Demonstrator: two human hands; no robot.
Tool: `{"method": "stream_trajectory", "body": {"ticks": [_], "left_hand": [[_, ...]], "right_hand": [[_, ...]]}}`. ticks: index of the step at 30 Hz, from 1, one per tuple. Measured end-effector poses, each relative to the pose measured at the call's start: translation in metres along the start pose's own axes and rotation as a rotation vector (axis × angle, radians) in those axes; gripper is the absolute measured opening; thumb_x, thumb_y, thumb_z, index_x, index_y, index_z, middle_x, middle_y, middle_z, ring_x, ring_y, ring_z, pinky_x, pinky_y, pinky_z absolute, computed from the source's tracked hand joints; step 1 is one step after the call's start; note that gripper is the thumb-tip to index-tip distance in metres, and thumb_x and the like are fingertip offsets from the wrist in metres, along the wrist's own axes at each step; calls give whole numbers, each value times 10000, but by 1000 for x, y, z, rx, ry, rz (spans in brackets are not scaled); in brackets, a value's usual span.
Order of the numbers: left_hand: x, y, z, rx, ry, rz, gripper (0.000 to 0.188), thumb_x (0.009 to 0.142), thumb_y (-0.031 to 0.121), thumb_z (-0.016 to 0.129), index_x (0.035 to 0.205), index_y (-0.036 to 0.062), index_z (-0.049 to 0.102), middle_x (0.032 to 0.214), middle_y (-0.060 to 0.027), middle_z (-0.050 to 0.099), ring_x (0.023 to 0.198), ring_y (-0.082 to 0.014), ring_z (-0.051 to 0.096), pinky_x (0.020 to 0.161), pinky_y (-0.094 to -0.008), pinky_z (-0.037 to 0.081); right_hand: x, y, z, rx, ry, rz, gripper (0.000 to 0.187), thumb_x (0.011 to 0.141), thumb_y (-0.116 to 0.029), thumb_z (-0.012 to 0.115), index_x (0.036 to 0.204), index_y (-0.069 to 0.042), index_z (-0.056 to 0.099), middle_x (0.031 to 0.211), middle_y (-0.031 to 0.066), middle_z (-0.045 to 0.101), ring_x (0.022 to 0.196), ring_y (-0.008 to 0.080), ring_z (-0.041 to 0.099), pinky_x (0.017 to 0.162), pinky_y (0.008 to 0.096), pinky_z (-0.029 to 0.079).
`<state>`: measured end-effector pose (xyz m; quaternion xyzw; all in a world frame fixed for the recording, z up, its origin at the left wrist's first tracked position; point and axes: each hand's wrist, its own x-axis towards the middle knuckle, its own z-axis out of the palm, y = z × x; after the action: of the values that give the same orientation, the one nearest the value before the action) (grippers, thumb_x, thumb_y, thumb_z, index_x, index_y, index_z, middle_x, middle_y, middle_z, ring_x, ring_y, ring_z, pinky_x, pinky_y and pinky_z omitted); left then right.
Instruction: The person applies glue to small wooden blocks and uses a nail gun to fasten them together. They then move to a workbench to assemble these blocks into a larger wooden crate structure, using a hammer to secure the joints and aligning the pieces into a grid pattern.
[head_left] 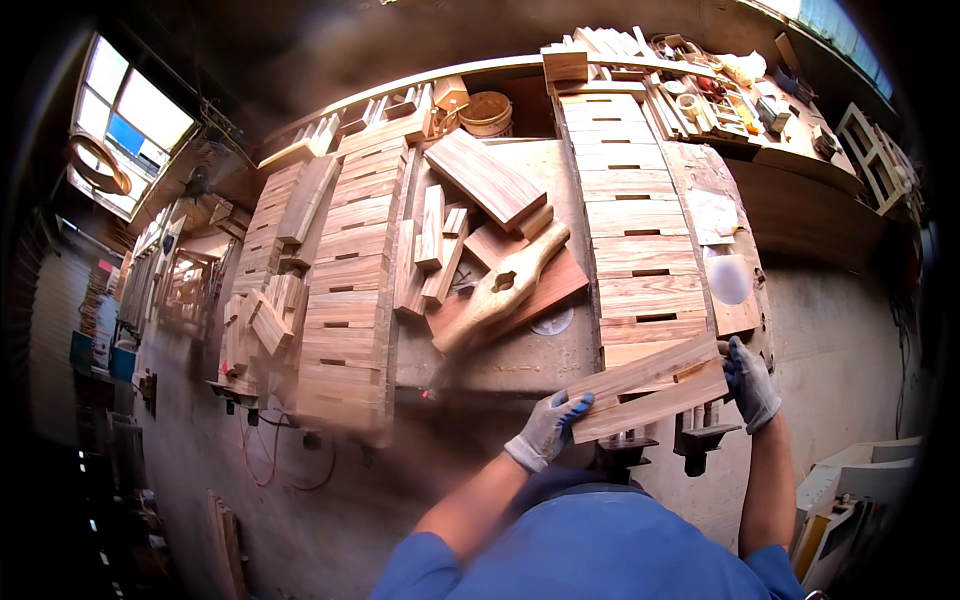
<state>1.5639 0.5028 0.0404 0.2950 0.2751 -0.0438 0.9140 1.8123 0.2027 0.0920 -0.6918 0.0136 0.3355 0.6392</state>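
Observation:
My left hand (546, 430), in a grey glove with blue fingers, grips the left end of a pale wooden board (655, 406). At the board's right end my right hand (752, 384), gloved the same way, is closed round the edge. The board is held at the near end of a long row of slotted wooden boards (645, 252) packed side by side. Whether it touches the row I cannot tell. Dark slots show in most boards of that row, and clamp ends (697, 440) stick out below the held board.
Between the rows, a bench (470, 375) bears a long shaped wooden piece with a hole (490, 300), a thick plank (487, 177) and loose blocks (433, 235). Another slotted row (350, 265) stands left. A bucket (488, 113) is behind; a cluttered table (790, 140) lies far right.

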Motion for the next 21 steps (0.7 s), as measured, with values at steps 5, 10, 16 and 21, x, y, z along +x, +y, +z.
{"method": "stream_trajectory", "body": {"ticks": [5, 10, 16, 21], "left_hand": [[-30, 61, -70, -186, 280, 334, 420, 1075, 225, 698, 1421, -2, 627, 1334, -102, 709, 1211, -226, 694, 1057, -398, 585], [-27, 190, -84, -289, 220, 491, 587, 1056, 431, 690, 1520, 87, 585, 1439, -165, 684, 1253, -379, 690, 1053, -568, 587], [25, 276, -152, -341, 332, 624, 517, 1035, 437, 728, 1407, 85, 653, 1296, -141, 746, 1112, -348, 725, 885, -487, 620], [55, 296, -174, 73, 631, 474, 479, 1013, 477, 773, 1187, 39, 687, 876, -118, 743, 697, -269, 703, 578, -409, 546]], "right_hand": [[-1, 14, 42, 56, -90, 59, 605, 1124, -520, 547, 1372, 29, 598, 1000, 140, 750, 811, 251, 777, 669, 358, 640], [-10, 45, 72, 66, -290, 172, 556, 1126, -438, 595, 1382, 54, 613, 1053, 181, 779, 871, 286, 789, 737, 380, 653], [-18, 50, 101, 32, -318, 235, 507, 1105, -404, 634, 1369, 28, 633, 1066, 170, 787, 888, 276, 794, 749, 372, 647], [-22, 50, 114, 50, -327, 296, 397, 1130, -320, 602, 1316, 23, 673, 1059, 159, 784, 869, 239, 784, 748, 367, 651]]}}
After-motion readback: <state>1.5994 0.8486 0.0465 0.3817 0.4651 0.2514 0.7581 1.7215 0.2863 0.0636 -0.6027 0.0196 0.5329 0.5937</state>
